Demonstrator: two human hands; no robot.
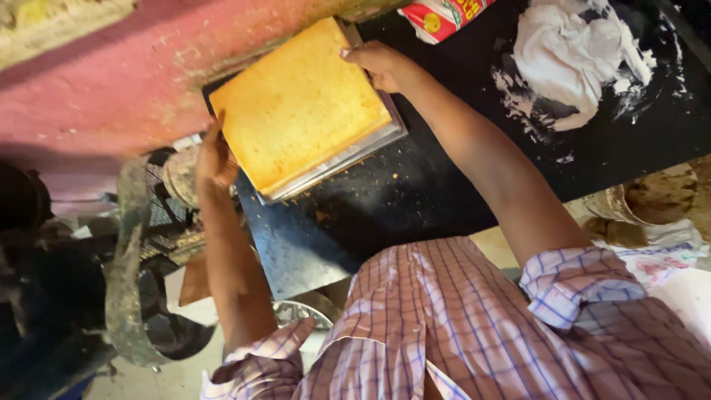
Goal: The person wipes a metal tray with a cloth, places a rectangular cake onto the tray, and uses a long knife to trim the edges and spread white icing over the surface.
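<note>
Both hands grip the metal tray [348, 157] of golden sponge cake [296, 107] on the black counter [444, 185] — left hand [215, 159], right hand [381, 67] at opposite edges — best kept level, I'd say

Both arms outstretched; left grip [216, 157], right grip [383, 65] (fingers curled).

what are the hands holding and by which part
Both grip the metal tray carrying the yellow sponge cake: left hand at one end, right hand at the opposite.
</note>
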